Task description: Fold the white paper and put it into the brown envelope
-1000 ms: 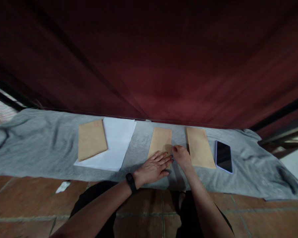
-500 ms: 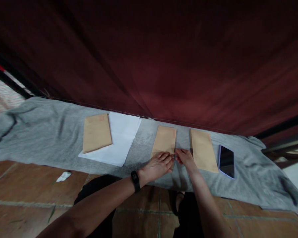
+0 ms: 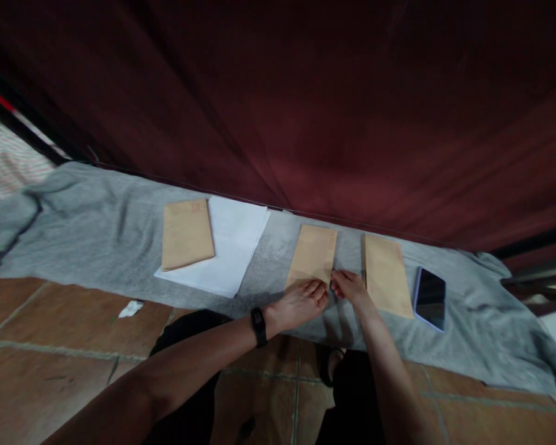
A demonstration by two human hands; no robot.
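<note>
My left hand (image 3: 300,301) lies with fingers stretched flat over the near end of the middle brown envelope (image 3: 314,252), which rests on the grey cloth (image 3: 97,228). A black band is on that wrist. My right hand (image 3: 352,290) is beside it at the envelope's near right corner, fingers curled together against the edge. A second brown envelope (image 3: 387,272) lies just right of my right hand. A third brown envelope (image 3: 186,232) sits to the left, on top of white paper sheets (image 3: 234,247).
A dark phone (image 3: 430,298) in a pale case lies at the right on the cloth. A dark red curtain (image 3: 306,105) hangs behind the cloth. Terracotta floor tiles (image 3: 50,346) lie in front, with a scrap of white paper (image 3: 130,308).
Both hands have drawn back toward the near end of the middle envelope and come closer together. The view has shifted, so everything sits a little to the right.
</note>
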